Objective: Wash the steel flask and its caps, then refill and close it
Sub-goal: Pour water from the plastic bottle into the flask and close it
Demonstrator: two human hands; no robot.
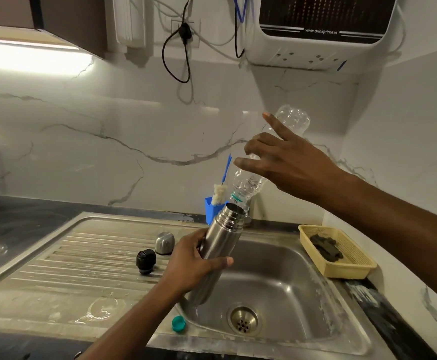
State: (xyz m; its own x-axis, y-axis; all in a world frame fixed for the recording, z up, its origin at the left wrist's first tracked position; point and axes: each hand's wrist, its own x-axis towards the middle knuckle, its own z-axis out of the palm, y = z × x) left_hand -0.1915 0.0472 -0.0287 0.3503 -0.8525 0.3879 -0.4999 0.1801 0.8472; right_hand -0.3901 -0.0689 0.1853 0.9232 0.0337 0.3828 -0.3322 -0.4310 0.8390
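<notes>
My left hand (198, 263) grips the steel flask (221, 245) around its middle, tilted over the sink basin (290, 289) with its open mouth up and to the right. My right hand (285, 165) holds a clear plastic bottle (248, 185) upside down, its neck at the flask's mouth; a little water is left in the bottle's neck end. The steel outer cap (164, 243) and the black inner cap (146, 261) stand on the ribbed drainboard (87, 258) to the left of the flask.
A green bottle cap (179, 322) lies at the sink's front-left rim. A blue holder (212, 209) with a bottle brush stands behind the flask. A yellow basket (342, 266) with a dark scrubber sits right of the basin. A water purifier (324, 32) hangs above.
</notes>
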